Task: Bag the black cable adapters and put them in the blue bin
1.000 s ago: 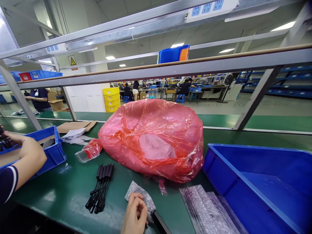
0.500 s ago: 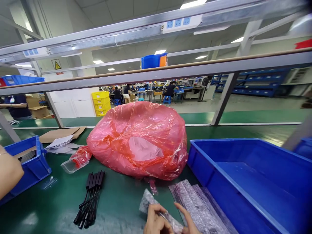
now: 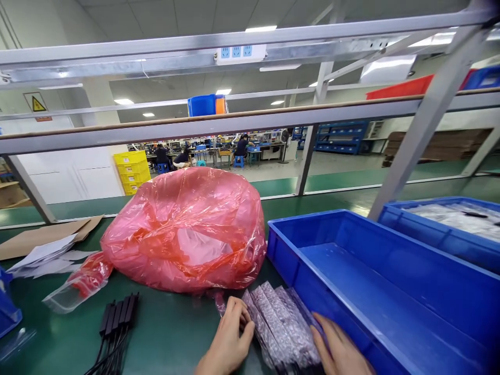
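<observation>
The stack of bubble-wrap sleeves (image 3: 281,325) is lying flat on the green bench, greyish-purple and shiny, fanned out a bit so the long strips are overlapping. It's sitting right against the blue bin's near wall, just in front of the red bag.

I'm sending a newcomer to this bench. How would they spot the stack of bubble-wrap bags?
Start at the big red plastic sack on the green table. Just in front, against the empty blue bin, lies the stack of bubble-wrap bags, between both hands. It alone is silvery-purple and dimpled.
</observation>
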{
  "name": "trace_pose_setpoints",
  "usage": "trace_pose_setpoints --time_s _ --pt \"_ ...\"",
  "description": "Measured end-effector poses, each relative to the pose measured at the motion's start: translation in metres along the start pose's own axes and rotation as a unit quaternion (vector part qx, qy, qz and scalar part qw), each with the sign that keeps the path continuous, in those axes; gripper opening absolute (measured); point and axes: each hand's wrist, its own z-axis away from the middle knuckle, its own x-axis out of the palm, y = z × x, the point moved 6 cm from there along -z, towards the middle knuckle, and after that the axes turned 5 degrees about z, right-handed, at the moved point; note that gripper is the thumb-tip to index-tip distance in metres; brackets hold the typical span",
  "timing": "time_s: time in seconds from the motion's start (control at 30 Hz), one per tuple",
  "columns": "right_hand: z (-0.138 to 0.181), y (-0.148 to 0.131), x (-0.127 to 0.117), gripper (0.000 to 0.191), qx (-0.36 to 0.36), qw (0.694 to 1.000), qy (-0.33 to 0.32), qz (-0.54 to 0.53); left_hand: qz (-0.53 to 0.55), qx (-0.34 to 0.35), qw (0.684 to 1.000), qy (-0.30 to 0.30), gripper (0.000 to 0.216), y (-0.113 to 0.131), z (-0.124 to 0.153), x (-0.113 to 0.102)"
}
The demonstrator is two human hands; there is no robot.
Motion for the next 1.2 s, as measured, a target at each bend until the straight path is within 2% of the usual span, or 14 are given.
trace_pose_setpoints --time_s 0.07,0.13,0.3,0.37,0.5,0.63,0.73,0.8,0.87,0.93,0.97,1.07,1.2 --pt "-0.008 0.001 0.017 0.070 0.008 0.999 0.000 0.054 0.000 0.004 1.000 0.029 0.007 -0.006 -0.003 0.001" --pt "-0.014 0.001 0.036 0.073 0.035 0.997 -0.015 0.072 0.004 0.003 0.998 0.056 0.007 -0.012 -0.004 0.002" --pt "-0.026 0.000 0.060 0.056 0.079 0.991 -0.084 0.065 0.022 -0.012 0.995 0.095 0.007 -0.021 0.001 0.001" --pt "-0.033 0.001 0.062 0.052 0.090 0.989 -0.116 0.036 0.026 -0.009 0.996 0.088 0.006 -0.020 0.001 0.000" --pt "-0.052 -0.007 0.064 0.058 0.105 0.978 -0.177 -0.037 0.050 0.004 0.997 0.066 0.014 -0.017 0.000 0.002" --pt "-0.069 -0.028 0.058 0.056 0.084 0.962 -0.237 -0.110 0.083 -0.002 0.994 0.069 0.018 -0.024 0.001 0.004" --pt "-0.070 -0.046 0.049 0.057 0.079 0.949 -0.284 -0.116 0.122 -0.025 0.989 0.073 0.019 -0.035 0.001 0.003" --pt "-0.066 -0.061 0.046 0.065 0.083 0.943 -0.310 -0.092 0.137 -0.037 0.987 0.076 0.022 -0.041 0.001 0.001" --pt "-0.059 -0.077 0.050 0.094 0.091 0.938 -0.331 -0.055 0.135 -0.044 0.986 0.082 0.028 -0.044 0.000 -0.001" --pt "-0.053 -0.091 0.058 0.118 0.099 0.935 -0.340 -0.016 0.126 -0.046 0.987 0.088 0.032 -0.044 0.000 -0.003" --pt "-0.051 -0.097 0.063 0.120 0.103 0.936 -0.338 0.003 0.120 -0.046 0.987 0.091 0.034 -0.043 0.000 -0.004" --pt "-0.048 -0.105 0.072 0.106 0.104 0.944 -0.310 0.038 0.104 -0.039 0.989 0.092 0.036 -0.038 0.001 -0.005" --pt "-0.043 -0.098 0.072 0.096 0.090 0.960 -0.264 0.028 0.097 -0.032 0.990 0.096 0.039 -0.032 0.003 -0.009"
